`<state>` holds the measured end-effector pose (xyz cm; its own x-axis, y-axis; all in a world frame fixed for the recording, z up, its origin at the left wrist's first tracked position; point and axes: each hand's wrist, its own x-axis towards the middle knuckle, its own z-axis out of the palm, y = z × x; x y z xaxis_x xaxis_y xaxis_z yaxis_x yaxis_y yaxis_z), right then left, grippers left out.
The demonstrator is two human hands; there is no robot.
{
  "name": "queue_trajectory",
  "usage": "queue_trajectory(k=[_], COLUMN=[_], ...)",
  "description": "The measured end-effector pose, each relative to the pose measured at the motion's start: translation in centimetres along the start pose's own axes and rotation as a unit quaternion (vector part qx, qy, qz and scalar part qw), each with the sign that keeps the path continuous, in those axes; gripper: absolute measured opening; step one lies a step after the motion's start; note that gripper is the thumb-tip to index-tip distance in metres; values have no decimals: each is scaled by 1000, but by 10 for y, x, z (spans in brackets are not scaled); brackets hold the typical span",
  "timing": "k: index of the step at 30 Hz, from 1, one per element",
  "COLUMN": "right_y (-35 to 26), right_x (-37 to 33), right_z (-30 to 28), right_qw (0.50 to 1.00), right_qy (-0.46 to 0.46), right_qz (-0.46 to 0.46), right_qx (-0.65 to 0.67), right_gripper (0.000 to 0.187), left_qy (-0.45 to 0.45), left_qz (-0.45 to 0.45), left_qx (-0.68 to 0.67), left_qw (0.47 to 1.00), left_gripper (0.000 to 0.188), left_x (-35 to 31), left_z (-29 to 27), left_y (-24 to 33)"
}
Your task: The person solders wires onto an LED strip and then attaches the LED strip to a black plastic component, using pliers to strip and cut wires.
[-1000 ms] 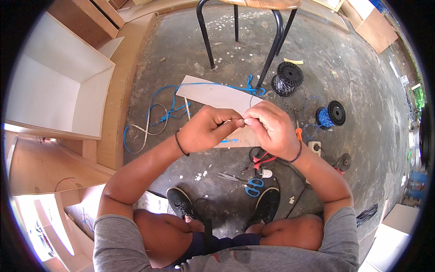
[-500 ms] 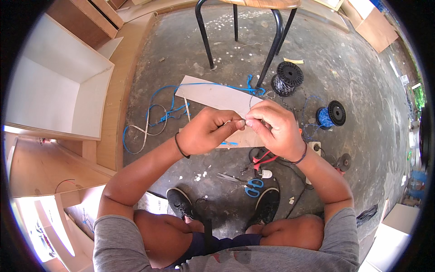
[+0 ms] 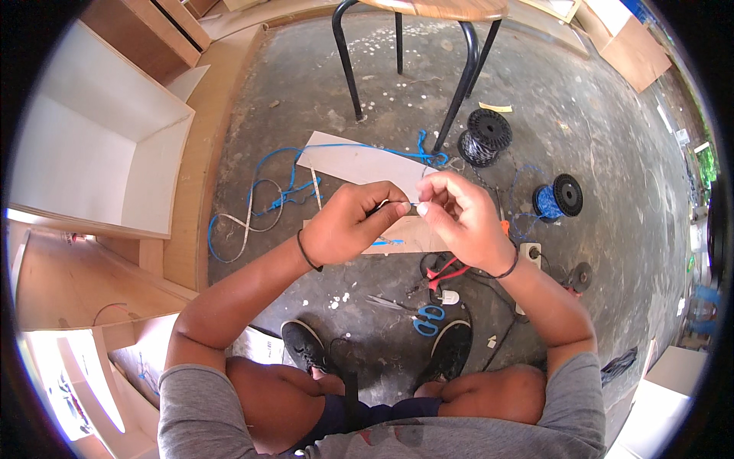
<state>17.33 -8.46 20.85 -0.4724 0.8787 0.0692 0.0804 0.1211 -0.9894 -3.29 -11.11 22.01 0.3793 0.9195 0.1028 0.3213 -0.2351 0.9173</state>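
Our left hand [image 3: 348, 222] pinches a thin cord [image 3: 414, 204] above the white board [image 3: 352, 159]; our right hand [image 3: 468, 226] is curled just beside, its grip uncertain. Both hands block part of the board. Scissors [image 3: 418, 310] and pliers [image 3: 451, 271] lie nearer us, two spools [image 3: 489, 128] off right, a stool [image 3: 436, 8] beyond.
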Motion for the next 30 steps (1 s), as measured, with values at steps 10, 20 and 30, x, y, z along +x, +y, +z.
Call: queue_trajectory(k=[10, 20, 30], right_y=[-4, -20, -11], right_x=[0, 8, 13], right_z=[-5, 8, 5], right_qw=[996, 910, 912], right_qy=[-43, 22, 20], right_qz=[65, -321, -279], right_qx=[32, -262, -299], right_gripper=[8, 23, 5], left_qy=[-22, 43, -19], left_qz=[-27, 48, 1], left_qx=[-4, 33, 42], left_qw=[999, 997, 999], left_gripper=[16, 19, 18], left_x=[-2, 4, -1], left_z=[0, 10, -1], left_y=[5, -1, 5])
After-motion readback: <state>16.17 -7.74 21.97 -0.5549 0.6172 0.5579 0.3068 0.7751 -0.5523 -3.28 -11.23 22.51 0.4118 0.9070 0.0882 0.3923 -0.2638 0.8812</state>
